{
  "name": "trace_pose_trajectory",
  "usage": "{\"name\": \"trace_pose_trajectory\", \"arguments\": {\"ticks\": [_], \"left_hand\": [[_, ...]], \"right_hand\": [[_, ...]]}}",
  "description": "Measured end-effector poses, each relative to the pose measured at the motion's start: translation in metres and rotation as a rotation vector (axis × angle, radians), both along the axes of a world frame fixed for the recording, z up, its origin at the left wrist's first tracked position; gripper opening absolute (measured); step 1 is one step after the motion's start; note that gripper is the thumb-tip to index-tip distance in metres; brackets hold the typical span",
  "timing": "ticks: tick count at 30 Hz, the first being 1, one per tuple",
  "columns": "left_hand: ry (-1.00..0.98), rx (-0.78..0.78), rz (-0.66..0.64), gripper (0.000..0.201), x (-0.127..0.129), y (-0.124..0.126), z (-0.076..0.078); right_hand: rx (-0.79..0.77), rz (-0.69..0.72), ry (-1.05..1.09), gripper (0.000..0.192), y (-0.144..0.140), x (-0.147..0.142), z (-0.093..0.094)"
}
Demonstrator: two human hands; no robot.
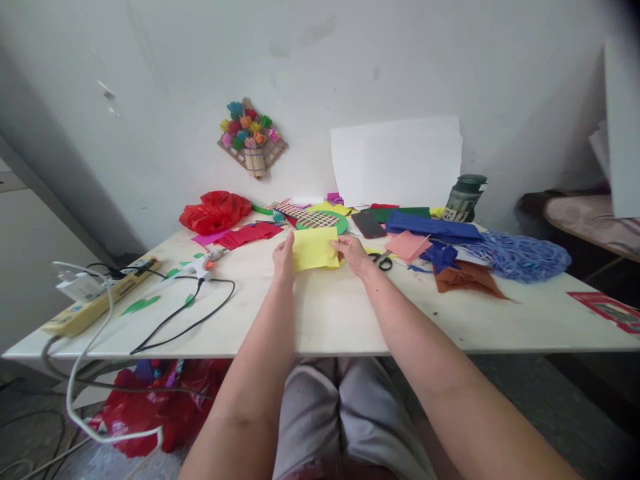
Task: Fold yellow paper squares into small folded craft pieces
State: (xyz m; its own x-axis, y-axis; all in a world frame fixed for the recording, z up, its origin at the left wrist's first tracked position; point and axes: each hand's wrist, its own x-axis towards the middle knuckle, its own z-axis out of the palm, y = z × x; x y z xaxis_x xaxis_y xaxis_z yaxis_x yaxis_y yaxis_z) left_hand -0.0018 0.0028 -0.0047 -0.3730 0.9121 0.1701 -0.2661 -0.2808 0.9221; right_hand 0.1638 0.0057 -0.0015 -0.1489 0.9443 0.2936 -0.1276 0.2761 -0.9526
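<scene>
Hands at mid-bench: our left hand (284, 257) and right hand (354, 253) each pinch one side edge of the yellow paper square (315, 249), flat on the bench (320, 313). Uneven grip could skew or crease it; scissors (384, 261) lie close by.

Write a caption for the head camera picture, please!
Both hands, left hand and right hand, hold a yellow paper over a craft-strewn white table.
</scene>
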Motion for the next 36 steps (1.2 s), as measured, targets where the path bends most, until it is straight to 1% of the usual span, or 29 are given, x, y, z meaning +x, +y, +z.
{"name": "trace_pose_trajectory", "arguments": {"ticks": [3, 6, 10, 13, 16, 18, 22, 26, 28, 31, 36], "left_hand": [[0.100, 0.036, -0.053, 0.037, 0.000, -0.001, -0.002], [0.168, 0.031, -0.004, 0.033, 0.000, 0.001, -0.003], [0.199, 0.040, 0.059, 0.030, 0.001, 0.006, -0.003], [0.243, 0.051, 0.091, 0.028, 0.002, 0.008, -0.004], [0.284, 0.061, 0.135, 0.026, 0.002, 0.009, -0.006], [0.289, 0.067, 0.147, 0.026, 0.002, 0.009, -0.007], [0.271, 0.089, 0.134, 0.028, 0.003, 0.011, -0.009], [0.257, 0.103, 0.149, 0.029, 0.003, 0.012, -0.011], [0.257, 0.094, 0.171, 0.029, 0.002, 0.012, -0.010], [0.250, 0.090, 0.183, 0.028, 0.002, 0.011, -0.009], [0.242, 0.092, 0.198, 0.028, 0.002, 0.009, -0.007]], "right_hand": [[0.016, -0.001, -0.047, 0.020, 0.000, 0.002, 0.000], [0.004, 0.003, -0.073, 0.023, 0.000, 0.001, 0.000], [-0.046, 0.004, -0.075, 0.025, -0.001, -0.001, -0.001], [-0.062, -0.069, -0.052, 0.022, -0.002, -0.003, 0.000], [-0.047, -0.167, -0.085, 0.020, -0.003, -0.004, 0.002], [-0.046, -0.201, -0.096, 0.020, -0.003, -0.004, 0.003], [-0.021, -0.175, -0.058, 0.023, -0.002, -0.003, 0.002], [-0.030, -0.027, -0.046, 0.025, -0.004, -0.002, 0.002], [-0.048, 0.011, -0.050, 0.026, -0.005, -0.003, 0.002], [-0.054, -0.026, -0.056, 0.024, -0.005, -0.004, 0.002], [-0.075, -0.088, -0.069, 0.033, -0.002, -0.004, -0.002]]}}
